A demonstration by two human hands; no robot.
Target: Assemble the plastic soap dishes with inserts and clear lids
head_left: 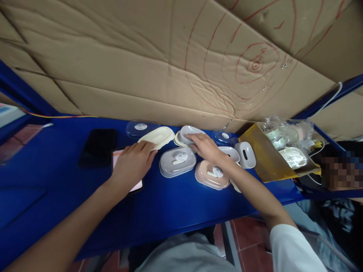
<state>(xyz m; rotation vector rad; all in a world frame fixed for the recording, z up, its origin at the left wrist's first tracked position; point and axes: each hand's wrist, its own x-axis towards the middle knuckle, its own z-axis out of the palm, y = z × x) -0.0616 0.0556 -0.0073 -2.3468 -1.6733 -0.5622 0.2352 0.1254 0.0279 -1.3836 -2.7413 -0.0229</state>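
My left hand [130, 164] grips the near end of a cream oval dish [160, 136], which is tilted above the blue table. My right hand [206, 146] has its fingers over the rim of a light grey oval dish [189, 130], the thumb hidden from sight. Beneath that dish shows the edge of another cream piece [177, 140]. In front lie a grey lidded box [170, 163] and a pink lidded box [205, 177], each with a round sticker. My right forearm partly covers the pink one.
Clear lids [131, 129] [218, 140] lie along the cardboard wall [141, 68]. White slotted pieces [249, 160] stand by a yellow-sided carton [272, 166] of plastic-wrapped items. At left are a black phone [98, 147] and a lit phone [138, 186]. Another person [337, 215] sits at right.
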